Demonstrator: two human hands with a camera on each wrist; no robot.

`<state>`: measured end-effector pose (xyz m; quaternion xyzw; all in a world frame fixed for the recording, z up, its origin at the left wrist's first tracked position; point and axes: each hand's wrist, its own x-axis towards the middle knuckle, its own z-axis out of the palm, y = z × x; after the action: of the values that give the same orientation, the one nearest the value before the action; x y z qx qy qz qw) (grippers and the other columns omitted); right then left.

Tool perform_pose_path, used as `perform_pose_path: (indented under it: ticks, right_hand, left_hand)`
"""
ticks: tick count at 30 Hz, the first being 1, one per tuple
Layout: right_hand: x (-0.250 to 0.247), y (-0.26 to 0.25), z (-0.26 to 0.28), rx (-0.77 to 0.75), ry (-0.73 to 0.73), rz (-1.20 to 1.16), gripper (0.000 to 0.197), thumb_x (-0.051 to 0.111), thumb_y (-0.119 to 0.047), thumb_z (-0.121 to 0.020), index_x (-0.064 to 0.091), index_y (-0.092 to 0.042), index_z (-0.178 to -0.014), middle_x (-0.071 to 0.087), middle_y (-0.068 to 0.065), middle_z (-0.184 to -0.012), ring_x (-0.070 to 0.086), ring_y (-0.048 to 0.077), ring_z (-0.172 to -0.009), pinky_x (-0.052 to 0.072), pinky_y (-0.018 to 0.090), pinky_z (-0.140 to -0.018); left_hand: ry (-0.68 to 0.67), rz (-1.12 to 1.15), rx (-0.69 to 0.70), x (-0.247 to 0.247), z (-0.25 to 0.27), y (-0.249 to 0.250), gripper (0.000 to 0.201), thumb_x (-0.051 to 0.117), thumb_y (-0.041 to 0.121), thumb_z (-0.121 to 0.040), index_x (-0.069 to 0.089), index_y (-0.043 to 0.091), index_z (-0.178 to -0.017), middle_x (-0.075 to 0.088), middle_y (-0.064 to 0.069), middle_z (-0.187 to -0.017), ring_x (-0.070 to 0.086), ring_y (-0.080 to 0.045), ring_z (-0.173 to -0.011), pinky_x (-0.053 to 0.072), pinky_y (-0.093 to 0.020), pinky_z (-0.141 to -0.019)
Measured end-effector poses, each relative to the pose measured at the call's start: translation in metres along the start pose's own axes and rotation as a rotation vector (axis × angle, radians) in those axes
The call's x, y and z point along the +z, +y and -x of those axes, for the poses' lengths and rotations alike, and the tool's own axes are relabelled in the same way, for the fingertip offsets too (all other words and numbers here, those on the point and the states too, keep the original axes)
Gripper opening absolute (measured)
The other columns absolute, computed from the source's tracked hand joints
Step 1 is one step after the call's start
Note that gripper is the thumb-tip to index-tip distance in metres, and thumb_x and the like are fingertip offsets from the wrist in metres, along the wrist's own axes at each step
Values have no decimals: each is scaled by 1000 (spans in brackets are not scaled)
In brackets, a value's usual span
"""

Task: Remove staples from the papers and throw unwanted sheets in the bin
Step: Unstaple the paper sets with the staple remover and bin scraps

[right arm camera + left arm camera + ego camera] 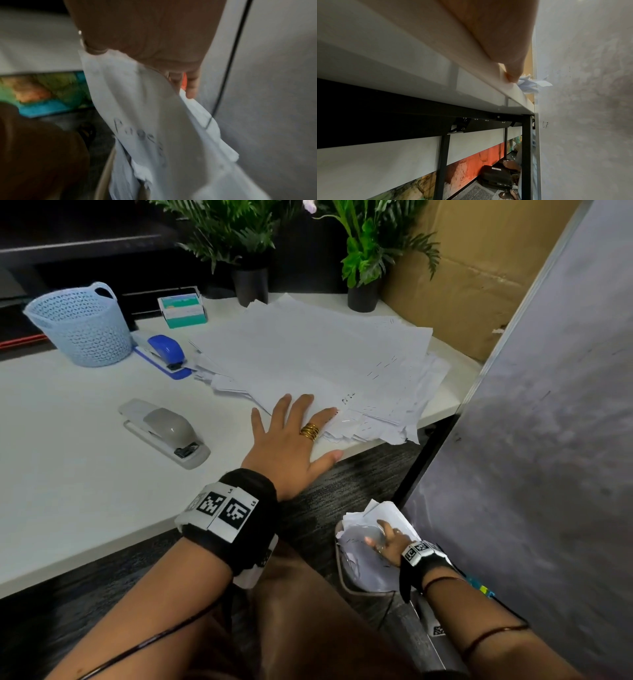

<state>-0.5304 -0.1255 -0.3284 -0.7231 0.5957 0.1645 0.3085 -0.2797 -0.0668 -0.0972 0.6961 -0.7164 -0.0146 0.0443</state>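
- The stack of stapled papers (318, 364) lies fanned out on the white worktop (68, 474), its near corner hanging over the worktop's front edge.
- Your left hand (291, 446) rests flat on the near edge of that stack, fingers spread and straight, thumb along the worktop's edge.
- Below the stack, on the floor beside the grey partition (548, 405), the bin (346, 573) stands full of crumpled sheets.
- Your right hand (390, 542) is down at the bin, fingers curled round a loose sheet (145, 121) with handwriting on it.
- Left of the stack lie a grey stapler (168, 433) and, farther back, a blue stapler (164, 354).
- Beyond the blue stapler stands a light-blue basket (82, 326), with a small teal box (183, 309) beside it.
- Behind the stack, two potted plants (250, 244) stand against a cardboard box (479, 268).
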Motion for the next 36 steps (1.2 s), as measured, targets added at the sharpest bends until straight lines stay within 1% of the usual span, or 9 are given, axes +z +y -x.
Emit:
perform_pose_path:
  ticks: [7, 13, 17, 20, 24, 26, 30, 32, 36]
  right_hand:
    - [-67, -54, 62, -251, 853, -331, 49, 41, -51, -92, 59, -10, -113, 64, 7, -105, 59, 27, -101, 46, 41, -88]
    - [-129, -104, 128, -535, 1281, -600, 26, 43, -35, -86, 57, -13, -85, 53, -4, -80, 51, 15, -74, 38, 23, -64]
    - [-153, -129, 154, -622, 1273, -567, 33, 44, -36, -89, 61, -8, -81, 55, 0, -78, 53, 17, -72, 38, 21, -62]
    - [-165, -145, 163, -501, 963, -693, 49, 45, -42, -95, 63, -1, -75, 61, 11, -71, 55, 25, -69, 36, 26, -64]
    - [-179, -160, 169, -396, 499, -1315, 38, 52, -51, -89, 60, -14, -93, 67, 8, -89, 64, 22, -72, 52, 29, -55]
    - [-178, -164, 168, -404, 540, -1372, 26, 58, -37, -90, 57, -17, -106, 65, 3, -101, 63, 21, -87, 54, 29, -58]
    - [-172, -167, 173, -505, 751, -1288, 42, 52, -9, -95, 43, -16, -135, 53, -3, -125, 50, 20, -120, 38, 38, -107]
    - [-174, -173, 185, -590, 791, -1258, 43, 49, -11, -96, 41, -16, -138, 51, -4, -125, 48, 16, -119, 37, 35, -107]
    - [-182, -188, 215, -751, 867, -1285, 36, 49, -13, -96, 43, -20, -131, 52, -5, -122, 48, 10, -116, 37, 23, -100]
  left_hand:
    - [14, -18, -24, -7, 5, 1, 69, 18, 68, -88, 0, 38, -148, 17, 3, -154, 13, -25, -140, -5, -64, -108]
    - [165, 153, -62, -16, 14, 1, 44, 22, 45, -100, 47, 33, -135, 49, 8, -135, 44, -17, -123, -6, -46, -113]
    - [344, 407, -142, -19, 21, 2, 28, 42, 20, -100, 63, 14, -117, 62, -6, -118, 56, -23, -106, 35, -24, -92]
    - [502, 477, -195, -23, 33, 3, 22, 47, 18, -98, 67, 14, -106, 67, -3, -107, 61, -21, -94, 36, -20, -75]
    - [629, 608, -55, -23, 49, -1, 16, 56, 11, -92, 69, 19, -87, 66, 15, -85, 58, -3, -75, 34, -4, -67]
    - [580, 667, 30, -22, 56, -6, 17, 57, 13, -92, 68, 22, -84, 64, 22, -84, 58, 0, -79, 37, -4, -70]
    - [299, 510, 115, -31, 69, -15, 40, 39, 52, -92, 69, 27, -100, 65, 17, -105, 55, 2, -98, 36, -10, -81]
    - [342, 495, 103, -37, 72, -17, 53, 27, 60, -90, 62, 29, -114, 56, 16, -121, 41, 7, -114, 31, -11, -91]
    - [607, 497, 4, -68, 72, -15, 33, 48, 35, -95, 52, 26, -126, 41, 7, -138, 25, -3, -130, 29, -22, -104]
